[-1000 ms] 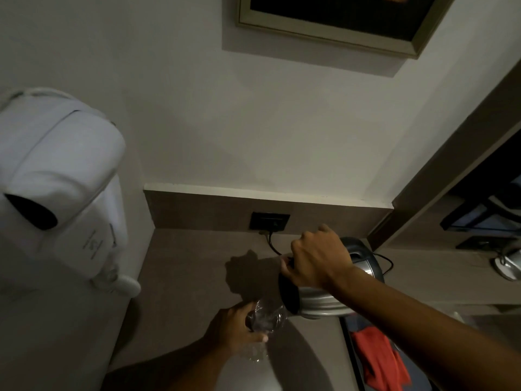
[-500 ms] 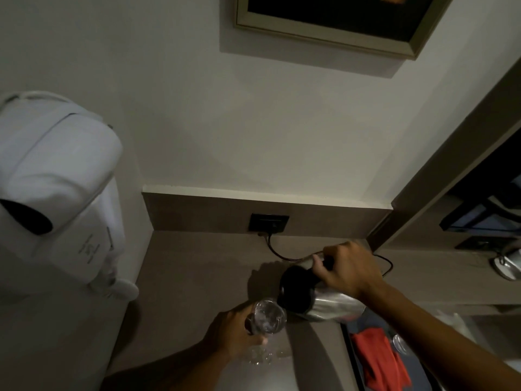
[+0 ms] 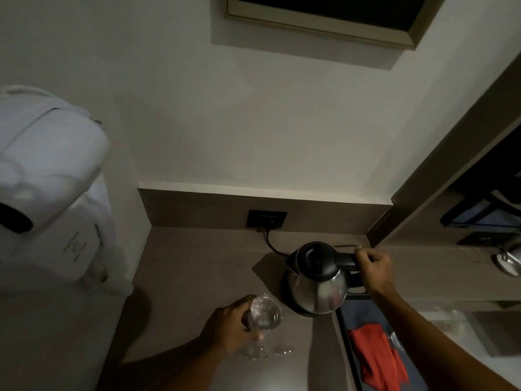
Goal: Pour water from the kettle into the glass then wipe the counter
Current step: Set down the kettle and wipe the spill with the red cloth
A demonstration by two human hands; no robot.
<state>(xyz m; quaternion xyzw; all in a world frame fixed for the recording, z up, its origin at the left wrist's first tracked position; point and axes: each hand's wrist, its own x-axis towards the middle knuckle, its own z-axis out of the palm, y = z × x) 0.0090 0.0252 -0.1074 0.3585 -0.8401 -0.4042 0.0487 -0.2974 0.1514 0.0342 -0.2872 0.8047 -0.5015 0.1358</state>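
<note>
Kettle, rounded steel, stands upright, right hand gripping its black handle; left hand clasps clear glass.

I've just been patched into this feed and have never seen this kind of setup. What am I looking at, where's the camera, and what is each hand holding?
There is no machine: a person works bare-handed, filmed by one wide-angle camera on their head, looking down at a counter. The left hand grips a glass with water in it. The right hand holds the handle of an upright steel kettle. Spilled drops lie beside the glass. A red cloth rests in a dark tray to the right.
</note>
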